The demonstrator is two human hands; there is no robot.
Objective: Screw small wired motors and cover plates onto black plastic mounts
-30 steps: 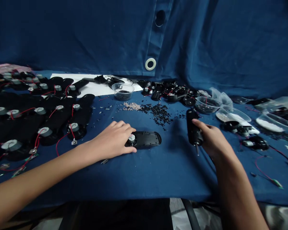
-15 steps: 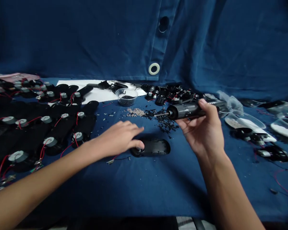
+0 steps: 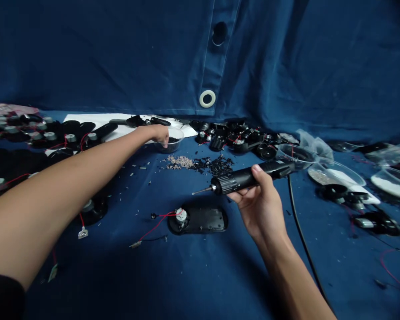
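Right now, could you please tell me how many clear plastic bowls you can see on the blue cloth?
4: a small bowl under the left hand, a bowl beyond the electric screwdriver, a wide bowl and a white-filled bowl further right. Others may be hidden.

The electric screwdriver (image 3: 243, 178) is matt black plastic with a ribbed, rougher collar, and its thin bit (image 3: 202, 191) is bare, shiny metal. The clear plastic bowl (image 3: 168, 144) looks smooth and glossy. The black plastic housing (image 3: 198, 221) has a soft sheen, while the small motor (image 3: 181, 215) on it is dull silvery metal, with glossy red wires (image 3: 162, 223). Beneath them lies the blue tablecloth (image 3: 193, 275) — soft, matt, woven cloth.
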